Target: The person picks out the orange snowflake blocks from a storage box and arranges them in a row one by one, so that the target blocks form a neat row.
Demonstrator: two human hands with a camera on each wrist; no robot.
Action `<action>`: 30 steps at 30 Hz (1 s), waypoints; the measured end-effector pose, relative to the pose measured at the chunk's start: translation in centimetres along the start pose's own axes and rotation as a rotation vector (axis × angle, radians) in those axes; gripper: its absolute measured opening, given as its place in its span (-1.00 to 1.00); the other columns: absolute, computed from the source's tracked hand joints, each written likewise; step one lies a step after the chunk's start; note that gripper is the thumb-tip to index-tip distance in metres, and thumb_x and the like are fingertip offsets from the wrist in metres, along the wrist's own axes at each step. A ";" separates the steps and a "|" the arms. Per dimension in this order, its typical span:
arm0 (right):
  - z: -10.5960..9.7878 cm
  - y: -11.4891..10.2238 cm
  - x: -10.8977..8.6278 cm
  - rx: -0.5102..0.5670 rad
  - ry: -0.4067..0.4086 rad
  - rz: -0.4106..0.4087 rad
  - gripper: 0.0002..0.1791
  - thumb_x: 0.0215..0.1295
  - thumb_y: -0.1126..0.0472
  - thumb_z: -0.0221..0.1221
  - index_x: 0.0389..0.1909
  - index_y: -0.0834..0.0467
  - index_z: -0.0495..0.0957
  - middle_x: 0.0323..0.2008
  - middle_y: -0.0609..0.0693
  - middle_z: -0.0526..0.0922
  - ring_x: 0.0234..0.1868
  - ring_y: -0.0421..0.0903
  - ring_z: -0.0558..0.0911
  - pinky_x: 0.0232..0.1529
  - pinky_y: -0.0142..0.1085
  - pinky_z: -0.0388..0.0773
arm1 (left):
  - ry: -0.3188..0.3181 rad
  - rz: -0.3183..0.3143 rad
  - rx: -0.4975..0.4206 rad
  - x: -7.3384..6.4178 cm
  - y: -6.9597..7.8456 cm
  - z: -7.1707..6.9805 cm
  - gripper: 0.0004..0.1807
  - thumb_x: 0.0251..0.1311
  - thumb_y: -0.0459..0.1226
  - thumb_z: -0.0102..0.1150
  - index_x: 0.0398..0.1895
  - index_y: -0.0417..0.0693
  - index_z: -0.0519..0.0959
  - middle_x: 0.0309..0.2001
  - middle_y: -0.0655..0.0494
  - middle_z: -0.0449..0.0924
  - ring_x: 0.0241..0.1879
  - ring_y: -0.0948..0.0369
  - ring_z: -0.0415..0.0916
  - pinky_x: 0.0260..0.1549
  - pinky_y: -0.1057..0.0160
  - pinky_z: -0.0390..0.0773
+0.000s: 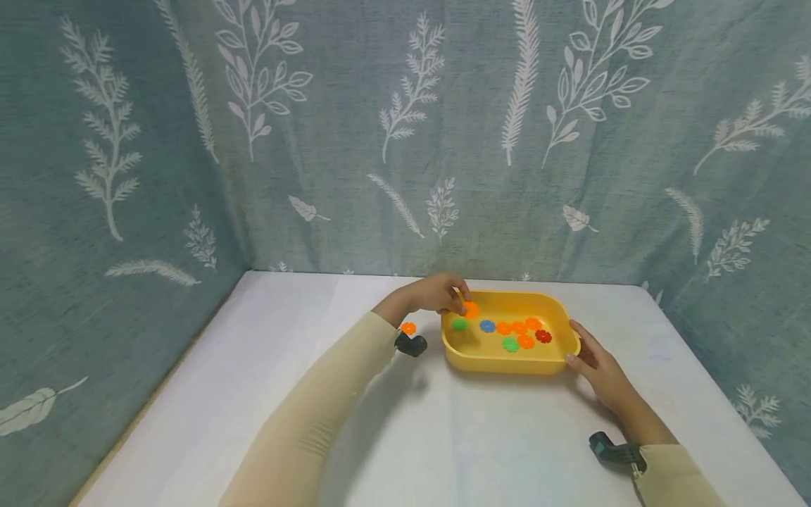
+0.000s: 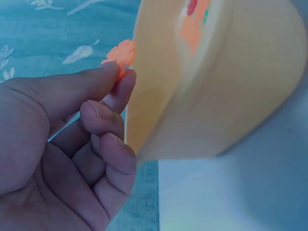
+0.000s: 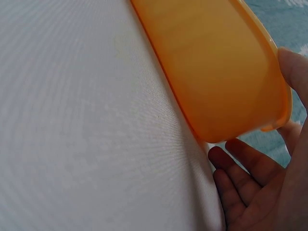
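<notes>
My left hand (image 1: 437, 293) pinches an orange flower-shaped piece (image 2: 123, 53) between thumb and index finger, over the left end of a yellow tray (image 1: 500, 366). The other fingers of that hand curl loosely beside the tray wall. At the tray's right end, my right hand (image 1: 598, 370) grips the rim, with its thumb on the edge and lower fingers by the outer base. Inside the tray lie several orange pieces (image 1: 519, 328), two green pieces (image 1: 510, 344), a blue piece (image 1: 487, 326) and a red piece (image 1: 543, 336).
Another orange piece (image 1: 408, 328) lies on the white tabletop (image 1: 507, 436), left of the tray and near the left wrist. A blue-green curtain (image 1: 355, 211) with white leaf patterns hangs behind the table and along both sides.
</notes>
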State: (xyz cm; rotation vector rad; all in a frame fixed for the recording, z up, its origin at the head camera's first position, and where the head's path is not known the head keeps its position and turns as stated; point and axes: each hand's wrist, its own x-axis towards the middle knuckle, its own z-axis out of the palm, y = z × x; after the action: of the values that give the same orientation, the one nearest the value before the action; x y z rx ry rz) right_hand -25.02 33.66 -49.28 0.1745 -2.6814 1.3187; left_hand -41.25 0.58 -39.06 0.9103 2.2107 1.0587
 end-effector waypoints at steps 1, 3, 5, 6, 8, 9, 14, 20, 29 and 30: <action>-0.1 -0.1 0.0 0.002 0.000 0.002 -0.17 0.44 0.00 0.08 0.55 0.10 -0.13 0.47 0.31 -0.02 0.35 0.38 0.20 0.16 0.11 0.24 | 0.003 0.003 0.003 -0.2 -0.1 -0.1 -0.80 0.22 -0.34 0.29 -0.10 -0.08 0.56 -0.32 -0.04 0.62 -0.61 0.20 0.26 -0.53 0.27 0.38; -0.2 -0.3 -0.1 0.004 0.002 0.002 -0.17 0.44 0.00 0.08 0.55 0.10 -0.13 0.47 0.32 -0.02 0.35 0.39 0.20 0.15 0.12 0.24 | 0.010 0.017 0.001 -0.6 -0.3 -0.3 -0.80 0.23 -0.34 0.29 -0.09 -0.09 0.57 -0.34 -0.11 0.60 -0.62 0.19 0.24 -0.55 0.28 0.34; -0.2 -0.4 -0.2 0.004 0.004 0.007 -0.17 0.44 -0.01 0.08 0.55 0.11 -0.13 0.47 0.32 -0.02 0.35 0.39 0.19 0.15 0.12 0.24 | 0.022 0.020 -0.002 -1.0 -0.6 -0.3 -0.80 0.23 -0.33 0.29 -0.10 -0.08 0.57 -0.37 -0.14 0.59 -0.63 0.20 0.23 -0.55 0.27 0.32; -0.3 -0.4 -0.2 0.001 0.001 0.012 -0.16 0.44 -0.01 0.08 0.55 0.11 -0.14 0.47 0.32 -0.02 0.35 0.39 0.19 0.15 0.12 0.24 | 0.025 0.017 -0.005 -1.2 -0.8 -0.3 -0.81 0.23 -0.33 0.29 -0.10 -0.08 0.57 -0.37 -0.18 0.57 -0.63 0.19 0.23 -0.55 0.26 0.31; -0.3 -0.5 -0.4 -0.005 -0.004 0.022 -0.16 0.44 -0.01 0.08 0.55 0.12 -0.14 0.47 0.33 -0.02 0.35 0.39 0.19 0.15 0.12 0.25 | 0.029 0.008 -0.009 -1.6 -1.2 -0.3 -0.81 0.24 -0.31 0.28 -0.10 -0.07 0.57 -0.35 -0.26 0.56 -0.64 0.19 0.23 -0.53 0.25 0.31; -0.2 -0.5 -0.5 -0.007 -0.004 0.029 -0.15 0.44 -0.01 0.09 0.55 0.12 -0.14 0.47 0.33 -0.02 0.35 0.38 0.18 0.15 0.11 0.25 | 0.032 0.000 -0.006 -1.8 -1.4 -0.3 -0.81 0.24 -0.30 0.28 -0.10 -0.06 0.57 -0.33 -0.29 0.56 -0.64 0.20 0.23 -0.52 0.24 0.32; 0.0 -0.5 -0.8 0.006 -0.011 0.034 -0.16 0.44 0.02 0.09 0.55 0.13 -0.15 0.46 0.34 -0.02 0.35 0.39 0.18 0.15 0.12 0.27 | 0.051 -0.038 0.002 -3.1 -2.3 -0.5 -0.80 0.22 -0.30 0.30 -0.11 -0.04 0.57 -0.18 -0.40 0.56 -0.61 0.20 0.26 -0.42 0.15 0.36; 0.2 -0.6 -0.6 0.011 -0.010 0.009 -0.17 0.44 0.06 0.09 0.55 0.14 -0.15 0.46 0.33 -0.01 0.35 0.38 0.20 0.14 0.10 0.26 | 0.077 -0.075 -0.029 -4.5 -3.3 -0.9 -0.80 0.19 -0.37 0.31 -0.14 -0.09 0.56 -0.16 -0.41 0.56 -0.58 0.19 0.28 -0.36 0.03 0.39; 0.1 -1.0 -0.4 0.006 -0.005 0.007 -0.16 0.44 0.02 0.09 0.55 0.13 -0.15 0.46 0.32 -0.01 0.35 0.37 0.19 0.14 0.10 0.26 | 0.111 -0.098 -0.017 -6.3 -4.9 -2.1 -0.80 0.18 -0.35 0.31 -0.14 -0.06 0.57 -0.25 -0.27 0.62 -0.57 0.17 0.32 -0.43 0.15 0.40; 0.1 -1.1 -0.4 0.008 -0.005 0.006 -0.16 0.44 0.02 0.09 0.55 0.13 -0.14 0.47 0.32 -0.01 0.35 0.37 0.19 0.14 0.09 0.25 | 0.114 -0.096 -0.017 -6.5 -5.2 -2.2 -0.80 0.18 -0.35 0.31 -0.13 -0.06 0.57 -0.28 -0.25 0.62 -0.58 0.17 0.31 -0.44 0.17 0.39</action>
State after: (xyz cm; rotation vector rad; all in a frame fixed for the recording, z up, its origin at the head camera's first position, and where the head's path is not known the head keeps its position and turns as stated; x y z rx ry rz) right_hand -24.45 32.94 -48.56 0.1706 -2.6833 1.3328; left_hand -40.44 -7.74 -41.00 0.7458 2.3096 1.1067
